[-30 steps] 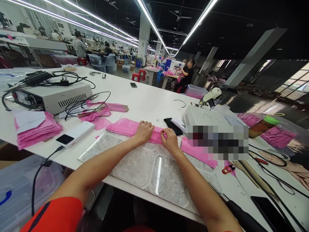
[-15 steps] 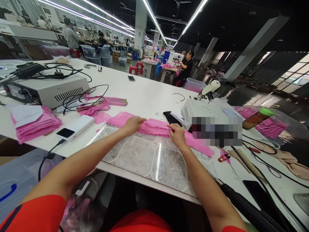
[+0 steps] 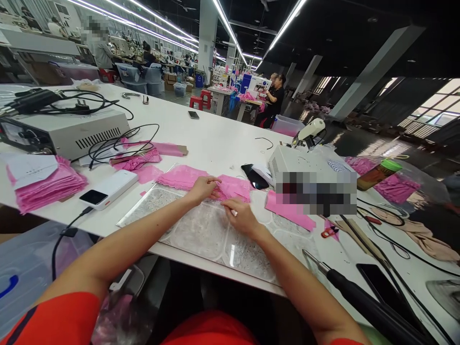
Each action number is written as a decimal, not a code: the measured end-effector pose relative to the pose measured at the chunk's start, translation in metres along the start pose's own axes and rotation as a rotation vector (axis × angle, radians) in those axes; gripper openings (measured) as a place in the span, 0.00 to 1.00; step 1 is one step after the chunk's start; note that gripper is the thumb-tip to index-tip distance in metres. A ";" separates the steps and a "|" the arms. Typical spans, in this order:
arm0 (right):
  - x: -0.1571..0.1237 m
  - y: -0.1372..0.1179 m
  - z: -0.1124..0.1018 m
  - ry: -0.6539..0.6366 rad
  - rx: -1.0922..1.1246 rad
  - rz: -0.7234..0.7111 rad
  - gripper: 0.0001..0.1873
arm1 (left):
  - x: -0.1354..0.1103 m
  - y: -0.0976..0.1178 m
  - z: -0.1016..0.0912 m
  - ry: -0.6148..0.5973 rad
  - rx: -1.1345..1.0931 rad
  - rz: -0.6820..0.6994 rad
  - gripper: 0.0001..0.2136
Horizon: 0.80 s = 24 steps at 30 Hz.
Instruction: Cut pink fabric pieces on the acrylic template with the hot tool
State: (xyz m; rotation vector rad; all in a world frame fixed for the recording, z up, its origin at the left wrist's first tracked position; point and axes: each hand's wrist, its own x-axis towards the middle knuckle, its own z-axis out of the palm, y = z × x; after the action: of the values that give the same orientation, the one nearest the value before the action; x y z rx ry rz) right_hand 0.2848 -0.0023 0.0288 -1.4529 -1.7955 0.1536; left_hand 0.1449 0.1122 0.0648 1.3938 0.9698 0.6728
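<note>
A thin pink lace-edged fabric piece (image 3: 235, 187) lies across the far part of a clear-topped grey board (image 3: 201, 232). My left hand (image 3: 204, 188) is closed on its left part, fingers bent over the cloth. At its near edge, my right hand (image 3: 241, 216) is closed with thumb and fingertips together on the lace border; the fingers partly hide what is between them. To the left lies a stack of pink lace fabric (image 3: 181, 176), close by my left hand. A flat pink strip (image 3: 291, 211) rests on the right side of the board.
A soldering-iron-like tool (image 3: 345, 282) with a black handle lies at the right, near a dark phone (image 3: 377, 285). Boxy power units (image 3: 82, 132) and cables stand left and right. A white power bank (image 3: 109, 189) sits beside a pink fabric stack (image 3: 48, 184). Co-workers are in the background.
My right hand has moved left and nearer to me, from the fabric's right end to its near edge. The left hand has shifted slightly right, and the fabric lies flatter.
</note>
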 end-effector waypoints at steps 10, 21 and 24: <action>0.010 0.003 0.023 -0.101 0.128 0.232 0.20 | -0.015 0.029 -0.014 0.002 -0.273 0.015 0.03; 0.014 0.013 0.012 0.061 0.645 0.606 0.11 | -0.031 0.051 -0.020 -0.021 -0.364 0.040 0.04; 0.009 0.006 -0.002 0.111 0.795 0.687 0.16 | -0.036 0.045 -0.019 -0.013 -0.297 0.074 0.05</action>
State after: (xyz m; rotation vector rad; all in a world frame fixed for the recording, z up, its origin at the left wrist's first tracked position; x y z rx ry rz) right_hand 0.2902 0.0070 0.0312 -1.3552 -0.8892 0.9882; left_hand 0.1180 0.0954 0.1166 1.1738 0.7748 0.8269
